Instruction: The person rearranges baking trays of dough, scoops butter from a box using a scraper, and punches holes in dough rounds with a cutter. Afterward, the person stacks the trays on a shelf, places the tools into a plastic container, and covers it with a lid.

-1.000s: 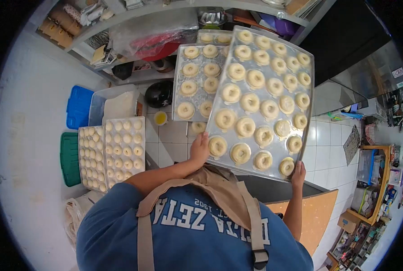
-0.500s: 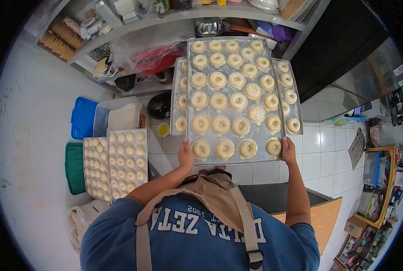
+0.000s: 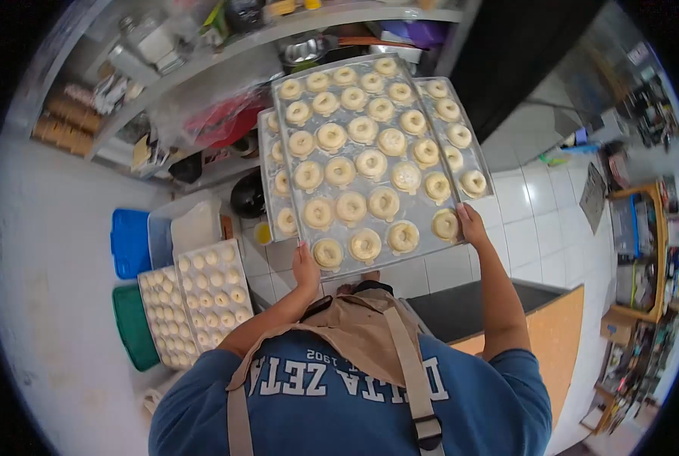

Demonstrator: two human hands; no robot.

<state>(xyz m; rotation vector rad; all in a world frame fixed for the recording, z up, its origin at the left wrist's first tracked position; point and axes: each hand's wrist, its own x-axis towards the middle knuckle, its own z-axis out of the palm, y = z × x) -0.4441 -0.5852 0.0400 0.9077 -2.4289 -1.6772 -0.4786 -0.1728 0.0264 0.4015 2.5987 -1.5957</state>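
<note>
My left hand [image 3: 304, 266] is closed around the near left corner of a large metal baking tray [image 3: 419, 213]. At the near right corner, my right hand [image 3: 472, 224] grips the same tray, thumb on top. Rows of pale ring-shaped dough doughnuts [image 3: 352, 206] cover it, each on a small paper piece; some look lightly wrinkled on top. The tray is turned slightly, its far end pointing to the left. Beneath it, a second tray [image 3: 484, 182] with more dough rings sticks out on both sides. What supports that lower tray is hidden.
On the left, two trays of round dough pieces [image 3: 216, 281] sit beside a green lid [image 3: 133, 327] and a blue lid [image 3: 130, 243]. A metal shelf [image 3: 225, 53] spans the back. A dark-topped table [image 3: 461, 311] stands near my right side, over white floor tiles [image 3: 556, 254].
The view has turned, so the surroundings have shifted and tilted. The held tray now appears rotated, its far end further left. Both hands keep their grip on its near corners.
</note>
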